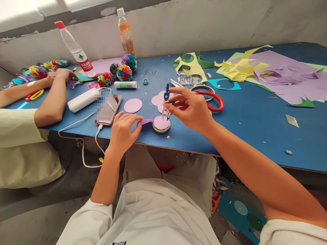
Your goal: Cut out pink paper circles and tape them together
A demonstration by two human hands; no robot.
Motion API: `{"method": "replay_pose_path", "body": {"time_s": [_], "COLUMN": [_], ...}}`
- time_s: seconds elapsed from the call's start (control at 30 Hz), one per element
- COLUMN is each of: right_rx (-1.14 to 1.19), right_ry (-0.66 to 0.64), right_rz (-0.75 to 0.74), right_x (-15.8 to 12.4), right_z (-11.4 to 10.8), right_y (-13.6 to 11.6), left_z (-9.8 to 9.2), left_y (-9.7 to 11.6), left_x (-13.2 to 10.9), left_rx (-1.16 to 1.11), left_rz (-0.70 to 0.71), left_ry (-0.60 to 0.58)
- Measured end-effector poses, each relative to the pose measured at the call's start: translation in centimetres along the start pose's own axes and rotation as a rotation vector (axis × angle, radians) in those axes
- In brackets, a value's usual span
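Note:
Between the fingertips of my right hand [190, 107] is a blue-topped drawing compass [166, 98], its legs pointing down just over a small stack of round paper discs [161, 124] with pink on top. My left hand [126, 131] pinches a folded purple paper piece [146, 121] just left of that stack. Farther back lie loose pink paper circles [156, 100], and another pink circle [133, 105] rests beyond my left hand. Red-handled scissors [217, 101] lie behind my right hand, partly covered by it, near a roll of tape [204, 89].
At left are a phone [108, 110] on a white cable, a power bank [83, 99], a glue stick [125, 84], two bottles [125, 34] and colourful paper balls [124, 72]. Cut paper scraps [288, 75] cover the back right. A co-worker's arms [52, 98] rest at far left.

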State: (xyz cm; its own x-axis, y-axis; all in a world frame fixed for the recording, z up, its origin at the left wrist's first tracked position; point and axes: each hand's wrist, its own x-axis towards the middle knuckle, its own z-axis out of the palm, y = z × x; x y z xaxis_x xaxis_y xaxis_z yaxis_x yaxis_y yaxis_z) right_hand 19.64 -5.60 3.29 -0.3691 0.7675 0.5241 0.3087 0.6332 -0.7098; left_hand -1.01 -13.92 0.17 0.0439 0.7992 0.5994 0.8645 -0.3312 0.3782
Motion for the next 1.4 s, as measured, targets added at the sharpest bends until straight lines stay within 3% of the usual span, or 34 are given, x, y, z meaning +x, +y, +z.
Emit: {"method": "replay_pose_path", "body": {"time_s": [0.13, 0.43, 1.03, 1.4], "right_rx": [0.000, -0.042, -0.102, -0.094], "right_ry": [-0.052, -0.049, -0.070, -0.069], "right_rz": [-0.025, -0.039, -0.071, -0.080], "right_x": [-0.2, -0.2, -0.3, -0.4], "right_z": [0.5, 0.5, 0.5, 0.5], "right_y": [-0.1, -0.1, -0.3, -0.2], "left_z": [-0.1, 2.4, 3.9, 3.8], "left_y": [1.0, 2.1, 1.5, 1.5], "left_x": [0.6, 3.0, 2.4, 2.4], "left_rx": [-0.109, -0.371, -0.443, -0.426], "left_rz": [-0.037, -0.135, -0.087, -0.078], "left_ry": [-0.054, -0.242, -0.145, -0.153]}}
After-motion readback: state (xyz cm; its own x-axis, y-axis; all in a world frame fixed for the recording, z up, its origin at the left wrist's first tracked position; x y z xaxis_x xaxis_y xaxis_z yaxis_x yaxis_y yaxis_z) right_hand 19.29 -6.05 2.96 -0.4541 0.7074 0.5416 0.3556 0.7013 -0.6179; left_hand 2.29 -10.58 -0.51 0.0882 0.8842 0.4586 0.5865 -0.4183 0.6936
